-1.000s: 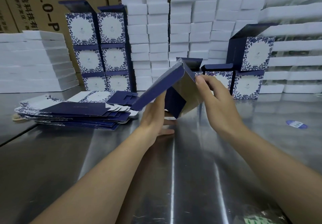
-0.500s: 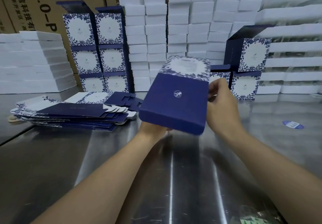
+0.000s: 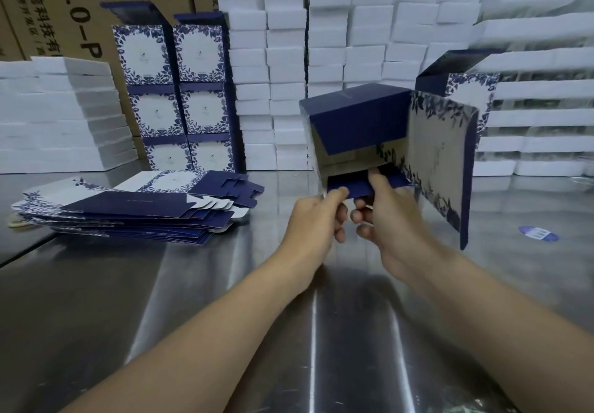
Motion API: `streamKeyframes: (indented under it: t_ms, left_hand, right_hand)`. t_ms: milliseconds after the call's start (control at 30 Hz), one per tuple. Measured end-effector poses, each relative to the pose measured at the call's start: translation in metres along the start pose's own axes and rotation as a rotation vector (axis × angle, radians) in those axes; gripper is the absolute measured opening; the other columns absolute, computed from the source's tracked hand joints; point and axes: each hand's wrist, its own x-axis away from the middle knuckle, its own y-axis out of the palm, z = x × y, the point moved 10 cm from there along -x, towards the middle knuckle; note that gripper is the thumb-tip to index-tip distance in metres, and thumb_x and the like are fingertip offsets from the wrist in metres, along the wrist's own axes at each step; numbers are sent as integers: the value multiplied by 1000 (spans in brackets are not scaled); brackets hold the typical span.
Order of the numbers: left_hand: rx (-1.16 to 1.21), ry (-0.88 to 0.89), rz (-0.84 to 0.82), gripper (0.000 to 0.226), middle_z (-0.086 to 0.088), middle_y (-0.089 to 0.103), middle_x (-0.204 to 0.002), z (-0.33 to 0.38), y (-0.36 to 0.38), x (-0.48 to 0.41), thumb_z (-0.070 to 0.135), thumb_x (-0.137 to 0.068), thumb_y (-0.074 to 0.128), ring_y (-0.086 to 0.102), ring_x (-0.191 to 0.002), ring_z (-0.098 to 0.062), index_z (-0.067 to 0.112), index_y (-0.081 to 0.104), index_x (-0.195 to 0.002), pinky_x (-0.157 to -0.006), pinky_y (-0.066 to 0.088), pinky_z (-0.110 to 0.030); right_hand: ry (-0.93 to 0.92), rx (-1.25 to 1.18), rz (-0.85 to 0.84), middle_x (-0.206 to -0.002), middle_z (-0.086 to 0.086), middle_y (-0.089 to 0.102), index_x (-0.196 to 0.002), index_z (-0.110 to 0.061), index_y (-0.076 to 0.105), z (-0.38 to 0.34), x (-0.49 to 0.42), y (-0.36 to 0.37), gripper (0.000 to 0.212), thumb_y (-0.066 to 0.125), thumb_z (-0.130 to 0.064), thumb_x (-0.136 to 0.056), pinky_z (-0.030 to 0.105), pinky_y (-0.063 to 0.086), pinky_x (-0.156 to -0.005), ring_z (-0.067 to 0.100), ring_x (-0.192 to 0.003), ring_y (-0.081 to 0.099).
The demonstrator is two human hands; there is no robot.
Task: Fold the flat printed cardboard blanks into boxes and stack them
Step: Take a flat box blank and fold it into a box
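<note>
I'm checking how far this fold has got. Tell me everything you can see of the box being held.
The half-folded box is printed cardboard, navy outside with plain brownish board inside. Its open end faces the camera; a floral-bordered flap swings out to the right. The left hand and right hand both pinch the navy bottom flap. Whether it rests on the steel table is unclear.

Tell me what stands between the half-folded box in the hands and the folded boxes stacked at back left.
Nothing upright does. The half-folded box is held in the air, and only the low pile of flat blanks lies on the table before the stacked boxes.
</note>
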Motion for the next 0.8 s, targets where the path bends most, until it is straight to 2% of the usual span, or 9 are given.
streamKeyframes:
  t_ms: [100, 167, 233, 333, 467, 633, 733, 800]
  left_hand:
    - [200, -44, 10, 48, 5, 48, -57, -3, -1, -3, 27, -100, 57, 45, -48, -10, 26, 53, -52, -50, 34, -24]
    - [220, -43, 27, 51, 3, 49, -57, -2, -4, -4, 25, -99, 54, 44, -47, -10, 26, 51, -49, -52, 34, -26]
    - [208, -54, 44, 52, 2, 49, -55, -2, -7, -4, 25, -98, 53, 43, -46, -10, 26, 48, -46, -50, 33, -26]
    - [198, -63, 38, 50, 3, 43, -56, -3, -9, -5, 29, -96, 55, 41, -48, -10, 27, 45, -47, -52, 32, -27]
    - [153, -18, -7, 42, 3, 54, -56, 1, -2, -1, 31, -102, 56, 44, -47, -7, 25, 58, -60, -51, 36, -23]
    - [186, -37, -36, 62, 8, 35, -50, 2, 1, -2, 25, -104, 53, 39, -46, -10, 27, 42, -43, -54, 32, -27]
    - [200, -79, -15, 54, 8, 36, -51, -4, 2, 1, 35, -106, 52, 40, -45, -9, 28, 43, -53, -51, 32, -26]
    - [231, -89, -2, 48, 8, 37, -52, -6, 2, 1, 33, -107, 47, 40, -45, -10, 25, 40, -61, -53, 31, -28]
  right_hand:
    - [-5, 26, -74, -56, -3, 49, -73, -19, 52, -1, 7, 11, 38, 52, -38, -106, 21, 35, -42, 8, -45, 44]
    - [39, 27, -180, -56, -3, 49, -65, -21, 53, 2, 14, 25, 42, 54, -36, -104, 23, 34, -46, 9, -47, 43]
    - [46, 21, -252, -57, -2, 47, -58, -21, 54, 3, 19, 35, 42, 53, -26, -100, 25, 30, -49, 10, -49, 39]
    - [23, -8, -236, -58, 1, 41, -65, -17, 48, 0, 23, 37, 35, 50, -17, -100, 25, 24, -48, 11, -49, 32]
    - [-1, 40, -195, -56, 2, 41, -62, -17, 49, 0, 22, 32, 34, 52, -17, -97, 24, 29, -46, 12, -47, 37]
    - [3, 40, -133, -50, -2, 40, -62, -18, 47, 0, 18, 25, 40, 42, -23, -101, 27, 29, -47, 12, -43, 35]
    - [-19, 45, -98, -52, -2, 34, -66, -18, 42, -1, 16, 23, 37, 37, -19, -103, 24, 28, -43, 11, -44, 30]
    - [0, 40, -97, -53, -2, 32, -67, -19, 40, 0, 15, 23, 37, 37, -19, -104, 24, 26, -43, 11, -44, 27]
